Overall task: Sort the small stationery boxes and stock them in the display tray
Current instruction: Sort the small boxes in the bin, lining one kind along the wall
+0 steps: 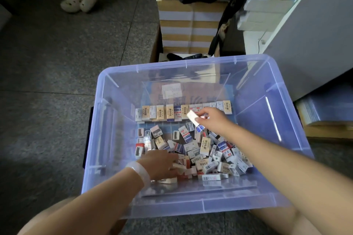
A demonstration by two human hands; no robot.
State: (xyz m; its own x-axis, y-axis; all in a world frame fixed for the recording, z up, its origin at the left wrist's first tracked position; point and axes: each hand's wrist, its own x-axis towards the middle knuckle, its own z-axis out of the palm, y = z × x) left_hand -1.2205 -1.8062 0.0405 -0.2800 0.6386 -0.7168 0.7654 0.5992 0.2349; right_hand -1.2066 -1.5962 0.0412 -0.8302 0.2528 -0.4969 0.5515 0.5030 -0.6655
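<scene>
Right hand [212, 118] pinches a small box [193, 118] by its ends, near the row [183, 112]. Prob. light, crushable card. Left hand [160, 164] grips boxes in the pile [210, 150].

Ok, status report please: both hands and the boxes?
Right hand pinches one small box over the sorted row. Left hand digs in loose pile. Nothing blocking.

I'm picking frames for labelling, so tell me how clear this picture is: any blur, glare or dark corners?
Head view: small box in the right hand is washed out and slightly blurred; loose boxes mostly sharp; bin walls show glare streaks; floor corners darken; wide-angle bends the bin's rim.
</scene>
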